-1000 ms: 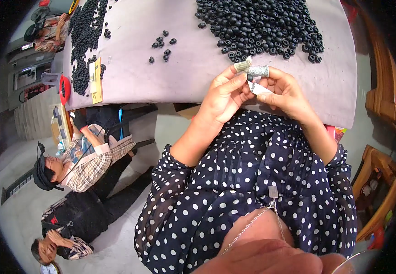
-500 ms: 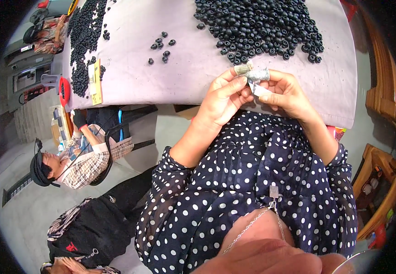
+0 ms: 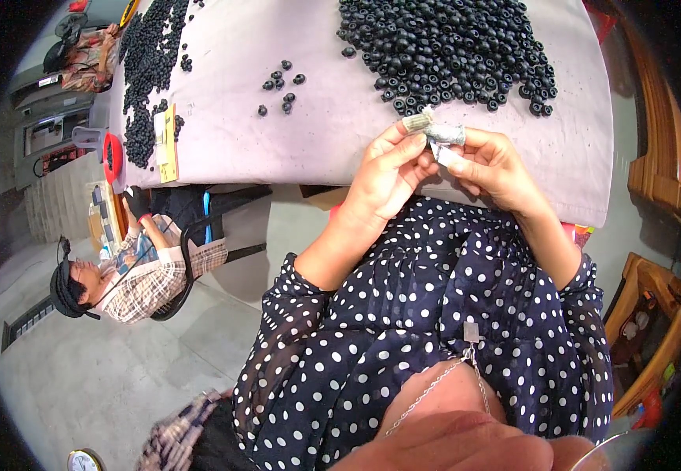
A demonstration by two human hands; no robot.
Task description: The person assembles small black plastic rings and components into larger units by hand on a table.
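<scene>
Fingers (image 3: 403,149) pinch grey cylinder (image 3: 439,131) — long axis left-right.

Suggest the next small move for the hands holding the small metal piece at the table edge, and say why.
Probably bring the left hand and right hand closer to seat the small silvery cylindrical part pinched between their fingertips. Both hands already grip it, just short of the pile of black rings.

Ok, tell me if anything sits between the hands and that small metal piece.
Nothing visible does: the left hand and right hand both already pinch the small metal piece above the table edge.
</scene>
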